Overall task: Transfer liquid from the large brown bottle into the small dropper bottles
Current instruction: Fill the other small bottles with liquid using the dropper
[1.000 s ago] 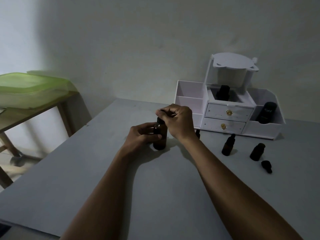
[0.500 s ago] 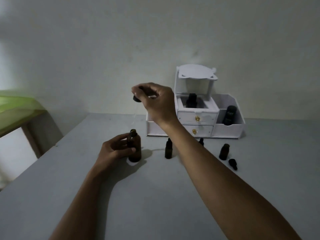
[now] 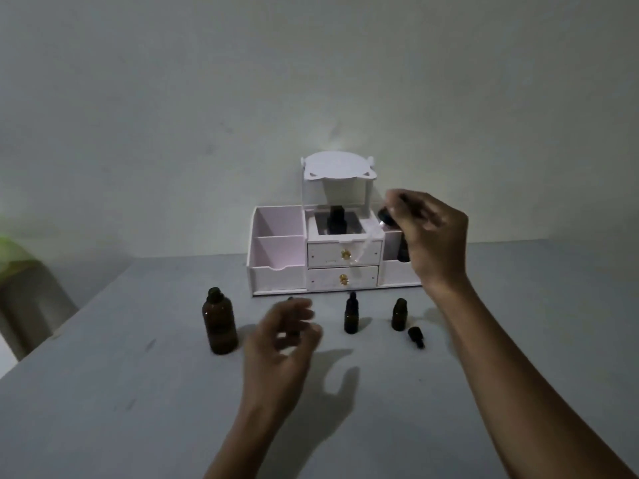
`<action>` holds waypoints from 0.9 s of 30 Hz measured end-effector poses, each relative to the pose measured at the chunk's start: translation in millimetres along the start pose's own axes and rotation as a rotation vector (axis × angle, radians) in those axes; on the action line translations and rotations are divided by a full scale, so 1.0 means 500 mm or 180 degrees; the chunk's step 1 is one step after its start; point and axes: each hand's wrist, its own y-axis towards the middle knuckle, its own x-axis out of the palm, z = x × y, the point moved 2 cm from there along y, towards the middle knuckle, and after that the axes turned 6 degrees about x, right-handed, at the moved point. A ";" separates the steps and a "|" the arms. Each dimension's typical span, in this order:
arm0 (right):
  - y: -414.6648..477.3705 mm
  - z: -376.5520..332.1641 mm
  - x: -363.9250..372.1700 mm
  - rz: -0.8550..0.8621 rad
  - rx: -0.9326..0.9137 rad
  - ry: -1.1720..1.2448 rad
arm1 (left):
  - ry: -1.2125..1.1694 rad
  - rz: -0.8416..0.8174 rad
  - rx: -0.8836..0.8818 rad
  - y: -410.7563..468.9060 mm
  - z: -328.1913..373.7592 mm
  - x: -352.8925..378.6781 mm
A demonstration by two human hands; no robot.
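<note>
The large brown bottle [image 3: 219, 322] stands uncapped on the grey table [image 3: 103, 392], left of centre. My left hand [image 3: 281, 344] hovers blurred just right of it, fingers apart, holding nothing. Behind that hand the top of a small bottle [image 3: 290, 299] peeks out. My right hand [image 3: 432, 233] is raised in front of the organizer and pinches a dropper [image 3: 366, 242] by its black bulb, the clear glass tube slanting down to the left. Two small dropper bottles stand in a row: one capped [image 3: 351, 313], one uncapped [image 3: 399, 314]. A loose black dropper cap [image 3: 416, 337] lies beside the uncapped one.
A white drawer organizer [image 3: 276, 257] stands at the table's back edge against the wall, with a dark bottle [image 3: 336, 221] in its middle compartment and another partly hidden behind my right hand. A wooden side table with something green [image 3: 10, 252] is at far left.
My left hand let go of the large brown bottle and moved right. My right hand carried the dropper from above that bottle rightward, over toward the small bottles. The view shifted left.
</note>
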 end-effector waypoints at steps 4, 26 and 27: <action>0.004 0.053 -0.068 0.0148 0.0174 -0.0293 | 0.0027 -0.0805 -0.0352 -0.009 -0.004 0.125; 0.010 0.160 -0.115 0.0157 0.0254 -0.0782 | 0.0255 -0.0689 -0.0808 0.078 -0.096 0.335; 0.009 0.160 -0.113 0.0127 0.0236 -0.0810 | 0.0269 -0.0676 -0.0778 0.078 -0.098 0.334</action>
